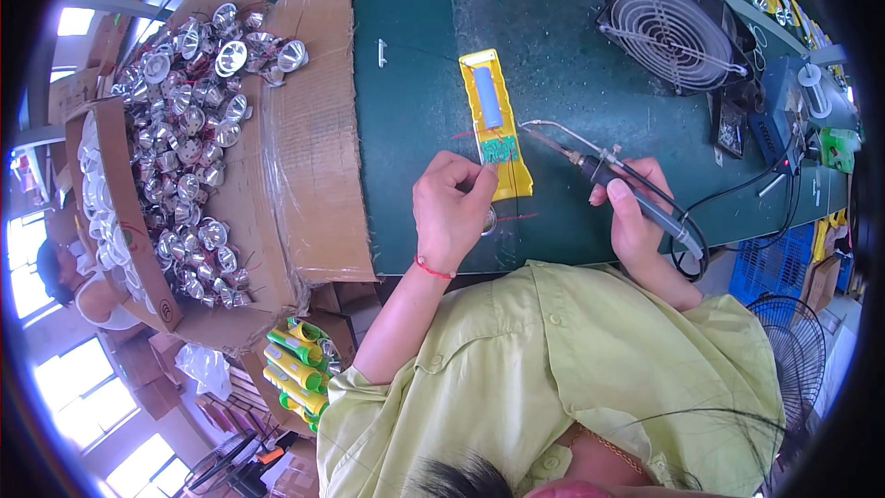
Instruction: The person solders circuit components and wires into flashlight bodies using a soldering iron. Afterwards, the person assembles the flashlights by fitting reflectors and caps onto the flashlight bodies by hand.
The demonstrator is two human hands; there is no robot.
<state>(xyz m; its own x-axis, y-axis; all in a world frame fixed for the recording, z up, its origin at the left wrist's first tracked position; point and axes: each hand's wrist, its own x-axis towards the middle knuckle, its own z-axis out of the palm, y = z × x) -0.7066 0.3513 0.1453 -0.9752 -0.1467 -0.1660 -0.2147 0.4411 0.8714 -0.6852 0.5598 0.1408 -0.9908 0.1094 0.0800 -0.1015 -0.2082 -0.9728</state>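
Observation:
A yellow plastic torch housing [513, 183] lies on the green bench in front of me, with a blue cylindrical battery cell [487, 98] in its upper half. Below the cell sits a small green circuit board [501, 149] with thin wires around it. My left hand [452, 206] is at the board's left edge, thumb and forefinger pinched together; what they grip is hidden. Partly covered by that hand is a shiny round reflector [489, 221]. In my right hand [636, 219] is a soldering iron [656, 212] with a thin curved metal feed tube, its tip just right of the housing.
On the left, a cardboard box [318, 129] holds many silver reflectors [189, 120] with wires. A square black fan [673, 32] stands at the back right, near a solder spool [812, 77] and a blue box [770, 134]. Yellow-green torch bodies [297, 369] are stacked lower left.

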